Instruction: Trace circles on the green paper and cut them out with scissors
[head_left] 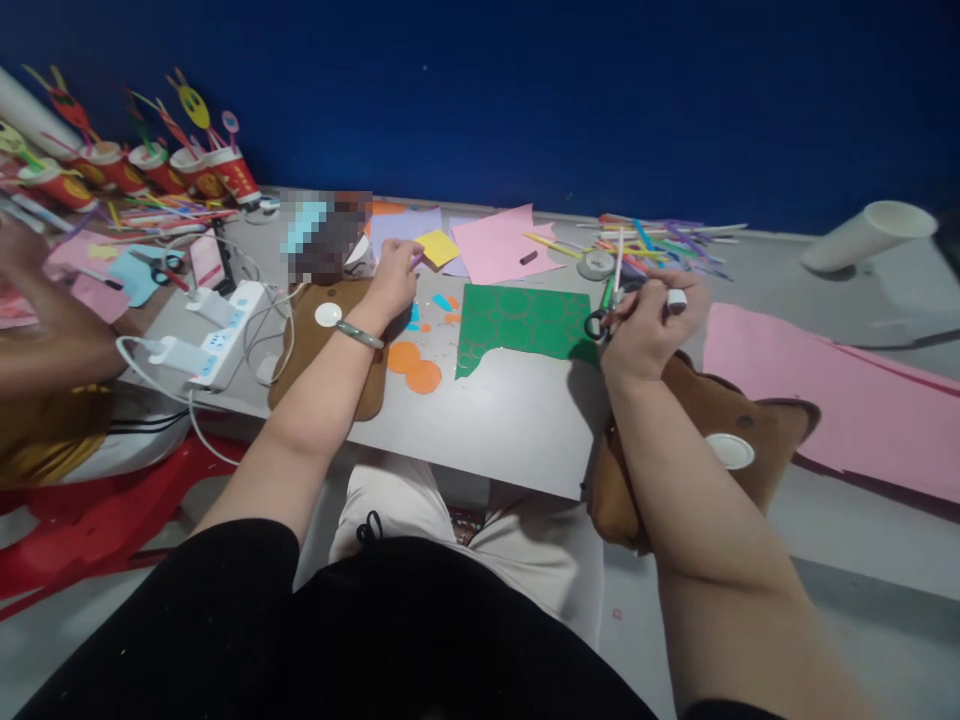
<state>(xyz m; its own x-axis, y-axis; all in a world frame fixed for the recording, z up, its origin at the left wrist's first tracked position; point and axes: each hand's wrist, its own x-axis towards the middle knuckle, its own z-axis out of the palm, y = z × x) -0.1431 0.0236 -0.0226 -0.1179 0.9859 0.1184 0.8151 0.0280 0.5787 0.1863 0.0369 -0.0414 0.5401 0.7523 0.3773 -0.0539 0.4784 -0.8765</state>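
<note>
My left hand (395,280) is closed near the yellow paper square (439,249), fingers pinched on a small purple item too small to make out. My right hand (651,318) is closed around dark-handled scissors (598,324) at the right end of the green sheet (517,320), and a white-capped marker (676,300) sticks out between its fingers. The green sheet has circles drawn on it and a curved cut-out at its lower left. Two orange circles (424,377) lie left of it, with small blue and orange scraps above them.
Pink paper (499,245), a tape roll (597,264) and coloured sticks (682,240) lie at the back. A power strip (229,340) with cables and red cups (232,175) stand left, near another person's arm (52,330). Brown cushions (289,370) sit under both my forearms.
</note>
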